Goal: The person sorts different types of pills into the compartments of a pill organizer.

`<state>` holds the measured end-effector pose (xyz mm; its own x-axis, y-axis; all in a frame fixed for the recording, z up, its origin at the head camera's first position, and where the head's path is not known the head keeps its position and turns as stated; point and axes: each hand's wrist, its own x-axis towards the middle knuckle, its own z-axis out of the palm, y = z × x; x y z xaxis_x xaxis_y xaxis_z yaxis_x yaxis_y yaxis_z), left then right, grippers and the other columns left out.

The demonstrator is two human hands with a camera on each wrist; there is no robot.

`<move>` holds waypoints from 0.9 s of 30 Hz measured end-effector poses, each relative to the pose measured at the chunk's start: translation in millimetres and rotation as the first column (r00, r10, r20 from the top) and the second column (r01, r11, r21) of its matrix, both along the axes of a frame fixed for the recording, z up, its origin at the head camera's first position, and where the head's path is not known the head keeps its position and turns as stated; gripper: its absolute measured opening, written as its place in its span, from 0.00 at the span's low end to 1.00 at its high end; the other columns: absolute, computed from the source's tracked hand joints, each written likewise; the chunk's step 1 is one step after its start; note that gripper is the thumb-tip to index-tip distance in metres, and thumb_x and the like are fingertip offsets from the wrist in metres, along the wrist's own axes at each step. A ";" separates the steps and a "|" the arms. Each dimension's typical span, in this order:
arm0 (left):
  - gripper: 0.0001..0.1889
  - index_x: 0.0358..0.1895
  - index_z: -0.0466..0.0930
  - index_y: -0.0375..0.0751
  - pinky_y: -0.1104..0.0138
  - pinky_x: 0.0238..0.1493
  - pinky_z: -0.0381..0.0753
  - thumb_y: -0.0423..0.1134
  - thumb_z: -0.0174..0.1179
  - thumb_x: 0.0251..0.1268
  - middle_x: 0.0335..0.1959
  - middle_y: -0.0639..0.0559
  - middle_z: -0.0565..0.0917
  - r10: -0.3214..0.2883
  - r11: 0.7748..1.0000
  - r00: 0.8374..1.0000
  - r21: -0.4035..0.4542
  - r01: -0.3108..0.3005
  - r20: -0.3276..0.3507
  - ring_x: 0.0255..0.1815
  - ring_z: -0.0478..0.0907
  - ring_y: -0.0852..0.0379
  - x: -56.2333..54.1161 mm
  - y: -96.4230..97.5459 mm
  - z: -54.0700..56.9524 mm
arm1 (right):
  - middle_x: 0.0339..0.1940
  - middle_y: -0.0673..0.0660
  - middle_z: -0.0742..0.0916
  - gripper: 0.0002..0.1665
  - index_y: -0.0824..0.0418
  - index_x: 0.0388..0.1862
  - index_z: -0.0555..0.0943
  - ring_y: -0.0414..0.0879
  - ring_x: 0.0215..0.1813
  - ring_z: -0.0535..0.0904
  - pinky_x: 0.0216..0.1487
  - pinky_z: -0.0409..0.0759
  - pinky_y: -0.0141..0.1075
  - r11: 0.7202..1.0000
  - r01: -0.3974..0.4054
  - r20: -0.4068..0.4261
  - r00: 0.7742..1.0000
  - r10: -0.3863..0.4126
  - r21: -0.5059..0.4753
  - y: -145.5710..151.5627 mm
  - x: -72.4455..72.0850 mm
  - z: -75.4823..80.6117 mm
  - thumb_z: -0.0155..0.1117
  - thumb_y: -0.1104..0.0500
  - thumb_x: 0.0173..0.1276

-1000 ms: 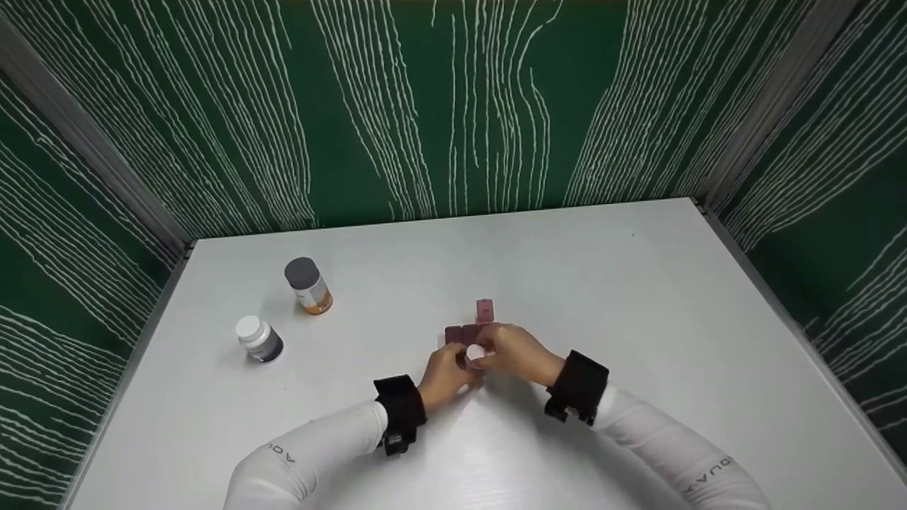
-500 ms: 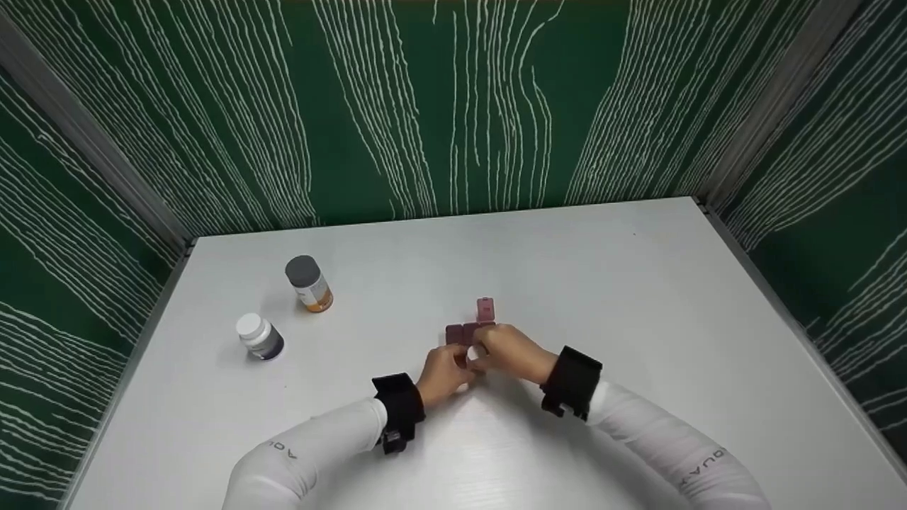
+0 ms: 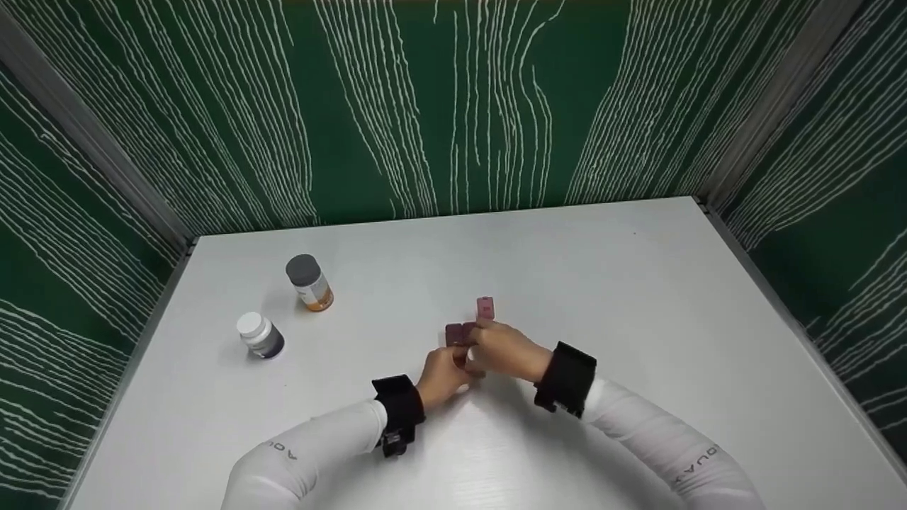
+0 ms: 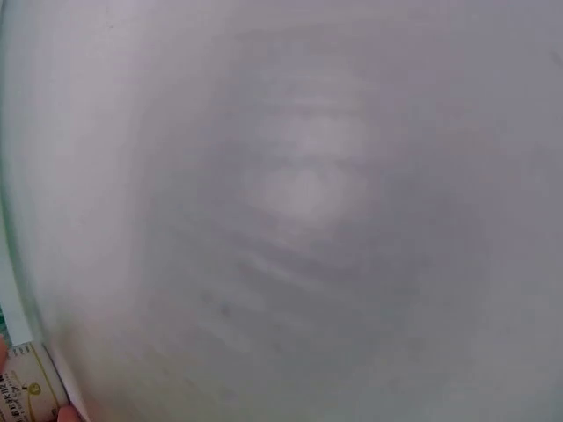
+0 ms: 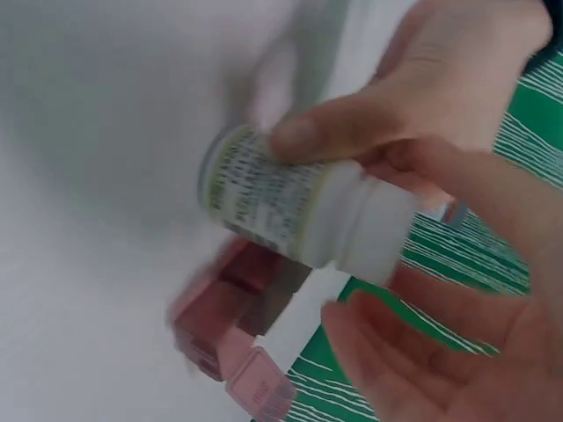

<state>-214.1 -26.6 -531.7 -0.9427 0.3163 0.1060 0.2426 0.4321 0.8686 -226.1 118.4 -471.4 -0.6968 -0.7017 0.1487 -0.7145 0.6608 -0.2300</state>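
A small white pill bottle (image 5: 264, 198) with a printed label lies tilted between both hands. My left hand (image 3: 441, 377) grips its body, the thumb pressed on the label in the right wrist view. Around the white cap (image 5: 380, 233), the thumb and fingers of my right hand (image 3: 509, 350) are curled. Just beyond the hands sits a dark red pill organizer (image 3: 454, 334), partly hidden by them. One of its lids (image 3: 485, 307), lighter pink, stands flipped open. Only a corner of the bottle and some fingertips appear in the left wrist view.
To the left on the white table (image 3: 567, 262) stand a white-capped bottle (image 3: 261, 336) with a dark label and a grey-capped bottle (image 3: 310, 282) with an orange base. Green walls with white lines (image 3: 354, 106) enclose the table's back and sides.
My right hand has turned and shifted slightly left over the cap, hiding more of its white top. The left hand stays nearly still.
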 end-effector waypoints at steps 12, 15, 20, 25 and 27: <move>0.07 0.25 0.82 0.33 0.76 0.23 0.68 0.29 0.67 0.37 0.18 0.50 0.79 -0.051 0.999 0.998 -0.012 0.051 0.039 0.19 0.67 0.68 -3.1 0.6 5.4 | 0.25 0.55 0.78 0.07 0.65 0.22 0.77 0.44 0.27 0.73 0.29 0.73 0.34 0.997 0.011 0.189 0.982 0.003 -0.074 6.9 -1.4 2.0 0.67 0.65 0.47; 0.08 0.27 0.82 0.34 0.76 0.24 0.69 0.30 0.67 0.38 0.20 0.49 0.81 -0.089 0.996 0.996 -0.031 0.089 0.022 0.20 0.69 0.68 -4.9 -1.3 5.5 | 0.27 0.55 0.78 0.05 0.65 0.26 0.79 0.45 0.31 0.74 0.32 0.73 0.34 0.994 -0.013 0.246 0.969 0.039 -0.110 9.8 -1.1 2.8 0.65 0.67 0.49; 0.09 0.28 0.82 0.33 0.75 0.26 0.71 0.32 0.68 0.39 0.23 0.48 0.83 -0.116 0.992 0.993 -0.054 0.116 0.001 0.23 0.71 0.66 -7.9 -3.7 7.7 | 0.30 0.54 0.80 0.09 0.64 0.31 0.80 0.45 0.36 0.74 0.37 0.73 0.34 0.986 -0.055 0.260 0.961 0.096 -0.160 13.2 -1.0 4.6 0.64 0.71 0.48; 0.09 0.26 0.82 0.33 0.75 0.25 0.70 0.32 0.68 0.37 0.21 0.47 0.82 -0.126 0.991 0.992 -0.055 0.124 -0.022 0.22 0.69 0.66 -10.5 -4.5 9.0 | 0.30 0.54 0.81 0.12 0.64 0.32 0.79 0.45 0.33 0.75 0.35 0.74 0.35 0.986 0.014 0.207 0.978 0.021 -0.166 11.7 -2.2 3.3 0.68 0.66 0.46; 0.09 0.26 0.82 0.33 0.76 0.25 0.69 0.31 0.68 0.37 0.21 0.47 0.81 -0.130 0.990 0.991 -0.050 0.129 -0.019 0.21 0.69 0.66 -11.2 -4.7 8.7 | 0.28 0.55 0.81 0.13 0.66 0.31 0.79 0.44 0.30 0.74 0.32 0.74 0.36 0.986 0.062 0.179 0.983 -0.034 -0.154 9.7 -2.6 2.2 0.69 0.62 0.46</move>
<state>-225.2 -31.3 -523.0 -0.8909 0.4412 0.1082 0.3187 0.4373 0.8410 -228.6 128.1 -469.2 -0.7543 -0.6439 0.1281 -0.6220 0.6384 -0.4534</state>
